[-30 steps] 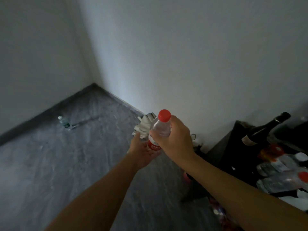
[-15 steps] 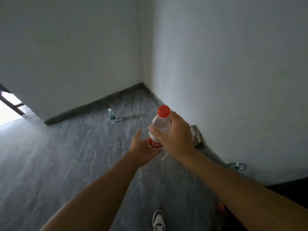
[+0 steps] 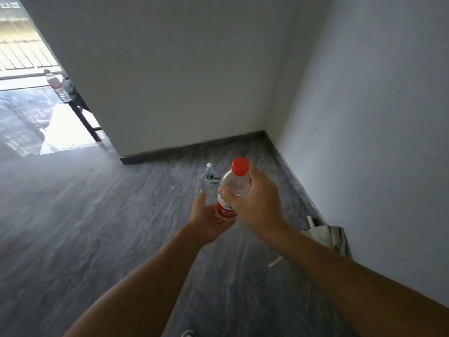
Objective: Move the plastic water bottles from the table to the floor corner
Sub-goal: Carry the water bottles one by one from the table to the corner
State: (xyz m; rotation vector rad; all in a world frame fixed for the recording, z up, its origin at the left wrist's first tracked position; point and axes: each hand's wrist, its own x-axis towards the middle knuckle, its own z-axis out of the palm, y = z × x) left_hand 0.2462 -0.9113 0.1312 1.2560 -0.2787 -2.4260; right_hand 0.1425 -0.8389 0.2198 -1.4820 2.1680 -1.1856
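At the centre of the frame, just right of the middle, the red-capped bottle (image 3: 233, 188) stands nearly upright in the air, its long axis leaning a little so the cap tips toward the upper right. The right hand (image 3: 255, 203) wraps its shoulder and upper body from the right side, fingers curled round the clear plastic. The left hand (image 3: 209, 217) lies palm-up beneath the bottle's base with fingers loosely spread — cupping it, though whether the palm truly touches the base cannot be told from here.

The floor corner (image 3: 266, 133) lies beyond the hands, up and slightly right of them in the frame, where the two white walls meet the dark skirting. A small bottle (image 3: 210, 173) with a green label already stands on the grey floor between the hands and that corner, upright and nearer the hands. The right hand sits closer to the corner side, so the carry likely runs forward and down.

The held bottle wears a red label with white characters, too blurred to read. At upper left, two more bottles (image 3: 59, 85) rest on a dark surface (image 3: 77, 99) by the bright doorway.
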